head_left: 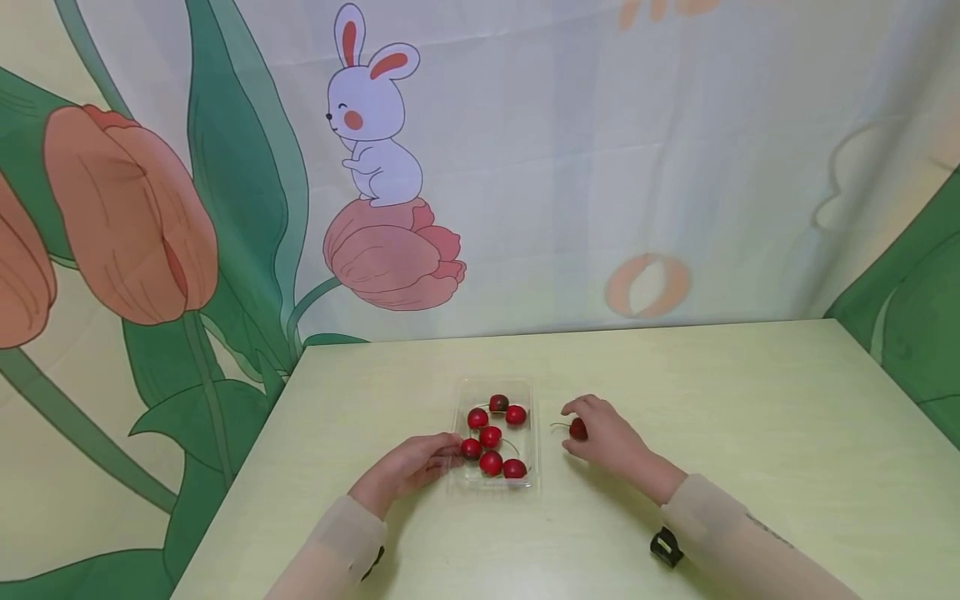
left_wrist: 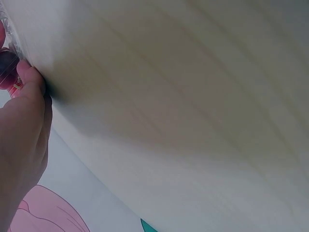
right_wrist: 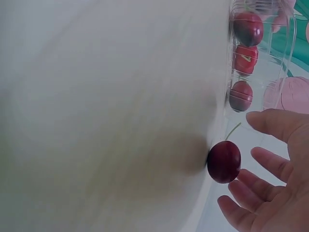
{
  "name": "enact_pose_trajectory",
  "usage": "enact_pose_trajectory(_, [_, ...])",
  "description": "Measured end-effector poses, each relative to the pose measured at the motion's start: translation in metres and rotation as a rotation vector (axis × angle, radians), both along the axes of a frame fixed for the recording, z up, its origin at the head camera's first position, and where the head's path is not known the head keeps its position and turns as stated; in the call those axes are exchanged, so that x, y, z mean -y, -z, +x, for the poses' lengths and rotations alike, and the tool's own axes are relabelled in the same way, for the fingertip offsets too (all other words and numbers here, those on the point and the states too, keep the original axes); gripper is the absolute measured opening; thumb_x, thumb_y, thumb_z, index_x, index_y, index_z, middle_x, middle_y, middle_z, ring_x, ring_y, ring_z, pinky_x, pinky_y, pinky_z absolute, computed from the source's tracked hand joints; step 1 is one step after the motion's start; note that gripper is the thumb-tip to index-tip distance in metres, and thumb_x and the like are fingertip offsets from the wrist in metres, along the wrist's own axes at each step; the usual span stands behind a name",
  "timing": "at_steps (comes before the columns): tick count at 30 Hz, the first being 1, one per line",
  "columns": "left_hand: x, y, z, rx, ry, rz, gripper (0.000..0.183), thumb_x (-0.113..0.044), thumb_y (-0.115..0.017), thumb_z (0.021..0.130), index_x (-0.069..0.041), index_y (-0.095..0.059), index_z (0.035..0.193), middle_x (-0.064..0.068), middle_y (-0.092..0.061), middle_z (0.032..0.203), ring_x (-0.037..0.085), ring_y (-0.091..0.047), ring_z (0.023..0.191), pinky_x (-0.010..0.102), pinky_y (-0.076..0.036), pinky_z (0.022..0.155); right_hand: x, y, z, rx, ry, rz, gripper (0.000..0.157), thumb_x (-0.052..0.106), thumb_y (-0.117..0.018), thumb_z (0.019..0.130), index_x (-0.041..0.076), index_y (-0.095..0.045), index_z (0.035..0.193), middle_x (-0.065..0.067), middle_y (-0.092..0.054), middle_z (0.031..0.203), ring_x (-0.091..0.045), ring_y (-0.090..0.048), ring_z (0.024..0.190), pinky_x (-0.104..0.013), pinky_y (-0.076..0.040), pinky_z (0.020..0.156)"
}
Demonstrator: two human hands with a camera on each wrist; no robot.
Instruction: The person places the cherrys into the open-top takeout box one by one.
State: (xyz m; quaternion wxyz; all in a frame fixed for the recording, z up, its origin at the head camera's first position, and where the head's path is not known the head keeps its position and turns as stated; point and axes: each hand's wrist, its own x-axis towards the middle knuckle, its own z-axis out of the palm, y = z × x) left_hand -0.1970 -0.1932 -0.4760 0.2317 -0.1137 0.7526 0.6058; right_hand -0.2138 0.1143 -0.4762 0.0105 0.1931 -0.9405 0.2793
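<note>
A clear plastic box [head_left: 533,442] stands on the table with several red cherries [head_left: 491,463] inside, some with thin green stems. My left hand [head_left: 417,467] is at the box's left side, its fairly straight fingers touching the wall near the rim. In the left wrist view, fingertips [left_wrist: 30,72] lie against the box's edge. To the right of the box, a single dark red cherry [right_wrist: 224,162] rests on the table, its stem pointing toward the box. Around that cherry my right hand [head_left: 606,437] spreads its fingers, with the thumb held apart from it.
The pale wooden table [head_left: 720,400] reaches back to a cloth backdrop [head_left: 540,167] printed with tulips and a rabbit. A small black object [head_left: 666,547] shows beside the right sleeve [head_left: 712,512].
</note>
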Motion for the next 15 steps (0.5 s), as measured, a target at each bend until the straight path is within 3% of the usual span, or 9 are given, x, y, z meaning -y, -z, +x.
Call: enact_pose_trajectory(15, [0.0005, 0.0014, -0.0004, 0.0, -0.01, 0.016, 0.039, -0.025, -0.052, 0.106, 0.004, -0.064, 0.128, 0.017, -0.067, 0.128, 0.02, -0.067, 0.112, 0.044, -0.045, 0.115, -0.0009, 0.0069, -0.0082, 0.057, 0.03, 0.041, 0.029, 0.007, -0.077, 0.087, 0.0, -0.067, 0.114, -0.016, -0.067, 0.109, -0.026, -0.062, 0.097, -0.044, -0.056, 0.089])
